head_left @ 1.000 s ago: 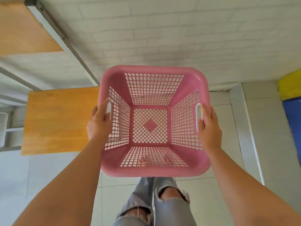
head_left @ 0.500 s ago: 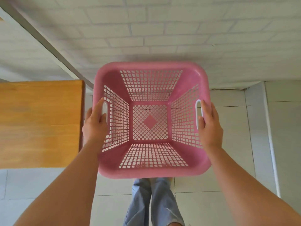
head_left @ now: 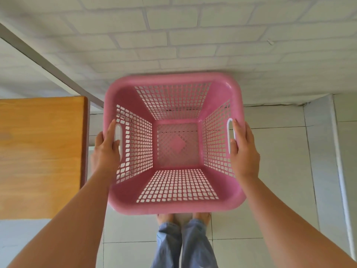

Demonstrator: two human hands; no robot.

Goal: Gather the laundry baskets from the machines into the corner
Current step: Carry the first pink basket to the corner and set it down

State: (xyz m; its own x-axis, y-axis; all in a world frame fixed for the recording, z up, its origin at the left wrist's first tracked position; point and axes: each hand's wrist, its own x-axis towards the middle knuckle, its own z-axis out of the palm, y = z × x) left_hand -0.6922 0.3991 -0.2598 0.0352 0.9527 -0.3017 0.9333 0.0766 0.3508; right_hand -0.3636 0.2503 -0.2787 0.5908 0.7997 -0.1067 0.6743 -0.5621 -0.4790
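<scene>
An empty pink laundry basket (head_left: 174,205) with lattice walls hangs in front of me above the tiled floor, seen from straight above. My left hand (head_left: 105,153) grips its left handle slot, thumb over the rim. On the opposite side my right hand (head_left: 244,149) holds the right handle slot the same way. The basket's far rim lies close to the white brick wall (head_left: 193,41). No machines or other baskets are in view.
A wooden tabletop (head_left: 40,155) stands just left of the basket, its edge near my left hand. A grey metal bar (head_left: 50,64) runs along the wall. My legs in jeans (head_left: 183,244) are below the basket. A raised white floor ledge (head_left: 320,151) runs on the right.
The view has swung right and nearer to the wall: the table slid left, and the yellow and blue objects at the right edge left the frame. Both hands kept their hold.
</scene>
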